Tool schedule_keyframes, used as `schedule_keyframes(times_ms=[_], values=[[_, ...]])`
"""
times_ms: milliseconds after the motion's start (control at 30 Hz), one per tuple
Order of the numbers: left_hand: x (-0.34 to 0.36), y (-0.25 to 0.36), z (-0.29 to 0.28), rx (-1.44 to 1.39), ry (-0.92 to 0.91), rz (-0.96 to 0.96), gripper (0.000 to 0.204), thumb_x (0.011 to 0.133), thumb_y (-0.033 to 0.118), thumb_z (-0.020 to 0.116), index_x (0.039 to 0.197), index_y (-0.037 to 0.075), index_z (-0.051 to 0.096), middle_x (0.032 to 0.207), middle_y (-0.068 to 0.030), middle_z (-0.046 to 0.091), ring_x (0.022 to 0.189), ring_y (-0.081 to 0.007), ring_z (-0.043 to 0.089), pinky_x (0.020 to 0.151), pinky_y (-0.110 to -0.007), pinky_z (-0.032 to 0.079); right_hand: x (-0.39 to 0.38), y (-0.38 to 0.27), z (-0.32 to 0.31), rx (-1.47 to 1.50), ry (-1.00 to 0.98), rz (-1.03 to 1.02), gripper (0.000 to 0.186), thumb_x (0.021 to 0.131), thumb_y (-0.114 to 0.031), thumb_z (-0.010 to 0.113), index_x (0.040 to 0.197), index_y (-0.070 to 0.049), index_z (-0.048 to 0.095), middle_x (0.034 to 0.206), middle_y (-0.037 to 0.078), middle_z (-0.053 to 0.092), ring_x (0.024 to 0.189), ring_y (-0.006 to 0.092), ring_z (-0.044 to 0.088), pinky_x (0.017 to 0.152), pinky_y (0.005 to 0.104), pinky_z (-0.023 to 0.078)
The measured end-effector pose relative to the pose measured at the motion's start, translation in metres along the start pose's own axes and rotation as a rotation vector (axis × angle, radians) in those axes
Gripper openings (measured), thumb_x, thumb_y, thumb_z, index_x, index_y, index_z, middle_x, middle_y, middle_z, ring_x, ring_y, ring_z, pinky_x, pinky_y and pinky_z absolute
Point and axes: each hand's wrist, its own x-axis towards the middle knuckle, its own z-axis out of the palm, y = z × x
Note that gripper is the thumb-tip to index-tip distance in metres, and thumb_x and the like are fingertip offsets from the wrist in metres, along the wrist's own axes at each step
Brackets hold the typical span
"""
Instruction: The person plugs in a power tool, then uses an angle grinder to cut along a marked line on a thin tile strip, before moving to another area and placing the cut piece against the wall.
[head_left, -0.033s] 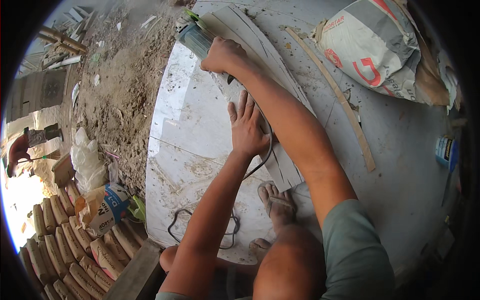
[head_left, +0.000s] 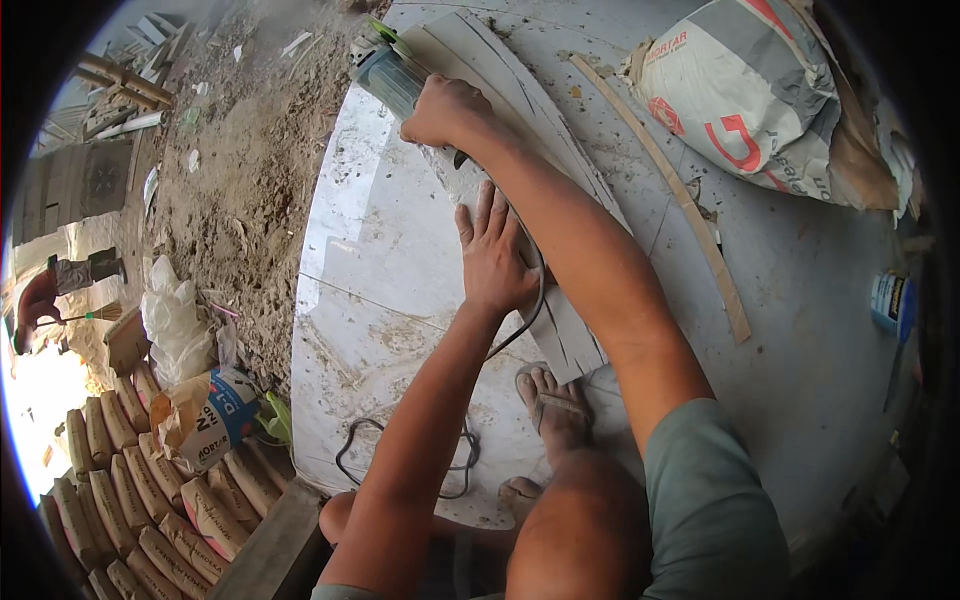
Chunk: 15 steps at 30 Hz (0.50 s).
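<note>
1. While the right hand (head_left: 450, 112) is gripping the power tool (head_left: 392, 85), its fingers are wrapping around the grey-blue body; the tool is lying ahead of the wrist, with its green part (head_left: 385, 32) standing at the far end, beyond the knuckles.

2. The left hand (head_left: 495, 265) is gripping nothing: it is resting flat, with fingers spreading, nearer to the person than the right grip, and seems to be pressing down on a long pale board (head_left: 568, 342).

3. This board is extending past both hands, its near end reaching close to the foot (head_left: 558, 405). I am judging it stiff and perhaps brittle; its material I cannot tell. Its long edges are probably offering the safest hold when lifting.

4. The tool is probably feeling rather heavy toward its head, and stiff, so the body behind the head is giving the right place to hold. White dust (head_left: 460, 185) is lying just behind the grip, and it could be making surfaces slippery.

5. The soft black cord (head_left: 541, 290) is running back from the grip, passing close beside the left hand; I am thinking it could be catching there.
</note>
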Motion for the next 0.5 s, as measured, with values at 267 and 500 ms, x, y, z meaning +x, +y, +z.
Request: schedule_keyframes(times_ms=[267, 500], values=[[-0.001, 0.0, 0.003, -0.028, 0.03, 0.016, 0.094, 0.063, 0.018, 0.069, 0.152, 0.008, 0.042, 0.164, -0.0155, 0.032, 0.158, -0.0335, 0.014, 0.126, -0.059, 0.003, 0.002, -0.006, -0.01, 0.035, -0.087, 0.035, 0.064, 0.076, -0.024, 0.07, 0.132, 0.003, 0.057, 0.13, 0.02, 0.065, 0.12, 0.0317, 0.066, 0.097, 0.0365, 0.056], [0.0, 0.001, 0.003, -0.024, 0.01, -0.01, 0.1, 0.063, 0.025, 0.074, 0.155, 0.009, 0.039, 0.166, -0.0143, 0.03, 0.158, -0.0327, 0.014, 0.126, -0.059, 0.004, -0.006, 0.004, -0.004, 0.007, -0.043, 0.022, 0.066, 0.075, -0.028, 0.073, 0.132, 0.002, 0.056, 0.129, 0.02, 0.066, 0.119, 0.0321, 0.067, 0.098, 0.0373, 0.056]])
